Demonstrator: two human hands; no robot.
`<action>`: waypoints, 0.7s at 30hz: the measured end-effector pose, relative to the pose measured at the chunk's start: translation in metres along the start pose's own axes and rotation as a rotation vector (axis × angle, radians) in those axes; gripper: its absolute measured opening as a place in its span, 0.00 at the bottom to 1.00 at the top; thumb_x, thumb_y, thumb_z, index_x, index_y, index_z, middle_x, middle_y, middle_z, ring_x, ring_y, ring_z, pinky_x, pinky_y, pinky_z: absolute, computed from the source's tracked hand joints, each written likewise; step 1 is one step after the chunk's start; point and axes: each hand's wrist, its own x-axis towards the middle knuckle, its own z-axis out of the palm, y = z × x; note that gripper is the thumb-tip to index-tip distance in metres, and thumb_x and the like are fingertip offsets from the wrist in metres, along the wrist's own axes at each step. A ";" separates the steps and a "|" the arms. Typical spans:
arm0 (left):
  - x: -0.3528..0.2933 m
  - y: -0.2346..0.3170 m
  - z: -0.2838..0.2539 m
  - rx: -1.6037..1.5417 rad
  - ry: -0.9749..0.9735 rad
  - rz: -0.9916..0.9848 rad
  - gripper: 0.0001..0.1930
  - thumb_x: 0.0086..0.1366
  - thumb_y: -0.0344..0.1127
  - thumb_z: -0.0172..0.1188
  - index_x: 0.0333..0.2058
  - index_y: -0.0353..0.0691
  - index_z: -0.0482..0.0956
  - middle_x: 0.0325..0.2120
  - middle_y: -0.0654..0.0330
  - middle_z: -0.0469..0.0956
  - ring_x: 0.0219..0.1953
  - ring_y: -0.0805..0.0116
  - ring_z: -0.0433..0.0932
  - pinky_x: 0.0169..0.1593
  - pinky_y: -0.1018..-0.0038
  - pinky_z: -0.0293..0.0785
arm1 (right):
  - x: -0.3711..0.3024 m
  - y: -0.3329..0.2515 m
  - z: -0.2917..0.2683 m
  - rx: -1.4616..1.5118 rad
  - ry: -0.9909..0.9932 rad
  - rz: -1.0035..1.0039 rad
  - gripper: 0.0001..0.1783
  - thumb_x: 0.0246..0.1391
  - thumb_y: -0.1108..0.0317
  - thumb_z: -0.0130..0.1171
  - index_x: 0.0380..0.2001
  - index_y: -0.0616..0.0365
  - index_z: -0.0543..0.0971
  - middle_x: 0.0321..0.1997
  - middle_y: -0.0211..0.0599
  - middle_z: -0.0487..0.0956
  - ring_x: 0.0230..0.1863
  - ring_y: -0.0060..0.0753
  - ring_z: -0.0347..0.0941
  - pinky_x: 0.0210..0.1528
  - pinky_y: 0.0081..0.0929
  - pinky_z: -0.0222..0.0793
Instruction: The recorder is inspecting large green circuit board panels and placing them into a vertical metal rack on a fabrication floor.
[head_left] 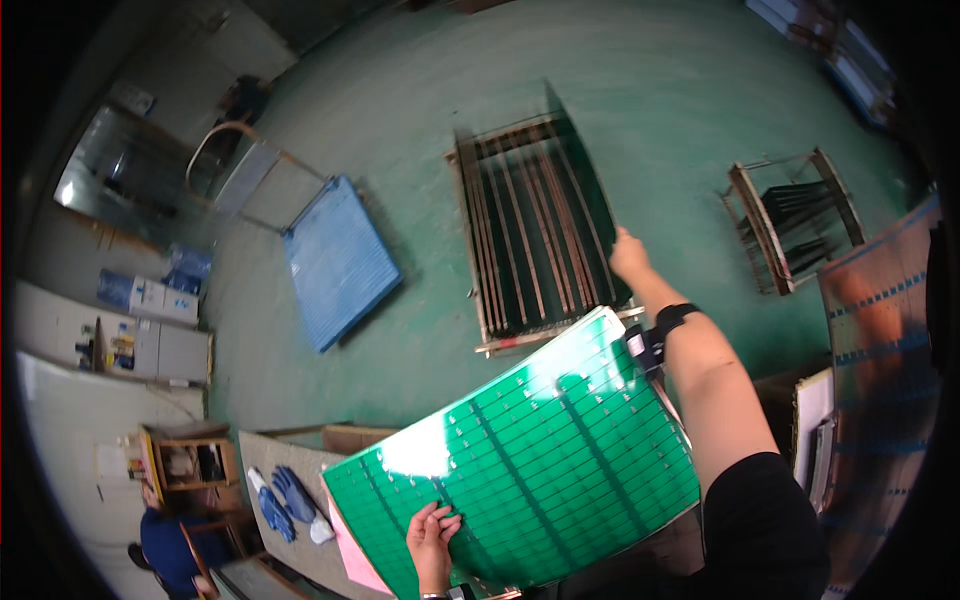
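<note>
A stack or sheet of shiny green circuit board panels (545,470), with rows of tracks and darker bands, lies in front of me. Over its near left part is my left hand (432,545), fingers half bent and slightly apart, with no object visible in them. My right arm reaches past the panel's far right corner. At the right side of a slotted rack (490,347) on the floor, my right hand (629,254) is closed on the edge of a dark upright panel (592,175). Several such panels stand in the rack, their edges showing as long copper-brown lines.
Left of the rack stands a blue platform trolley (340,265). A smaller rack (795,220) is at the right, near copper-coloured panels (880,350). Blue-and-white gloves (290,500) lie on a grey table (262,450). Another person (175,550) is at the lower left.
</note>
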 end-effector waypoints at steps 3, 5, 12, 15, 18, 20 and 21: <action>-0.001 0.001 0.000 -0.027 -0.001 -0.016 0.14 0.68 0.34 0.47 0.49 0.32 0.66 0.39 0.49 0.76 0.35 0.65 0.78 0.39 0.74 0.78 | 0.023 0.024 0.006 -0.189 -0.124 -0.006 0.31 0.52 0.72 0.46 0.62 0.51 0.57 0.50 0.57 0.72 0.52 0.56 0.69 0.55 0.41 0.65; -0.002 0.003 -0.002 -0.113 -0.004 0.049 0.14 0.68 0.34 0.47 0.48 0.32 0.67 0.40 0.49 0.75 0.35 0.64 0.78 0.40 0.73 0.78 | 0.029 0.030 -0.001 -0.123 -0.064 -0.121 0.30 0.54 0.69 0.47 0.61 0.52 0.59 0.50 0.56 0.73 0.51 0.55 0.70 0.54 0.40 0.66; -0.008 0.001 -0.071 0.590 0.565 0.490 0.15 0.65 0.27 0.45 0.50 0.33 0.68 0.44 0.53 0.73 0.49 0.63 0.70 0.54 0.69 0.65 | -0.062 0.069 -0.058 0.343 -0.253 -0.344 0.23 0.60 0.62 0.47 0.59 0.53 0.64 0.51 0.43 0.74 0.46 0.34 0.74 0.43 0.30 0.72; -0.010 -0.012 -0.113 0.913 0.779 0.608 0.18 0.61 0.23 0.47 0.50 0.31 0.68 0.48 0.50 0.69 0.51 0.59 0.68 0.54 0.69 0.63 | -0.138 0.101 -0.077 0.505 -0.332 -0.199 0.22 0.61 0.60 0.46 0.56 0.55 0.67 0.48 0.44 0.76 0.43 0.31 0.76 0.39 0.26 0.72; -0.014 -0.030 -0.141 0.963 0.848 0.478 0.18 0.60 0.25 0.50 0.50 0.32 0.69 0.43 0.49 0.70 0.45 0.59 0.70 0.48 0.68 0.67 | -0.214 0.123 -0.088 0.692 -0.338 -0.002 0.23 0.62 0.58 0.44 0.57 0.57 0.66 0.50 0.47 0.74 0.44 0.32 0.75 0.41 0.26 0.72; -0.014 -0.038 -0.154 0.961 0.828 0.375 0.17 0.60 0.27 0.51 0.48 0.32 0.71 0.39 0.49 0.71 0.41 0.59 0.70 0.43 0.68 0.69 | -0.261 0.128 -0.085 0.674 -0.182 -0.003 0.24 0.63 0.58 0.42 0.57 0.59 0.65 0.50 0.49 0.74 0.44 0.36 0.75 0.44 0.27 0.71; -0.012 -0.040 -0.160 0.996 0.808 0.364 0.16 0.59 0.28 0.52 0.47 0.32 0.73 0.37 0.50 0.71 0.39 0.60 0.71 0.41 0.68 0.69 | -0.281 0.126 -0.081 0.610 -0.126 -0.056 0.24 0.63 0.58 0.41 0.58 0.59 0.64 0.51 0.50 0.74 0.46 0.36 0.74 0.48 0.28 0.70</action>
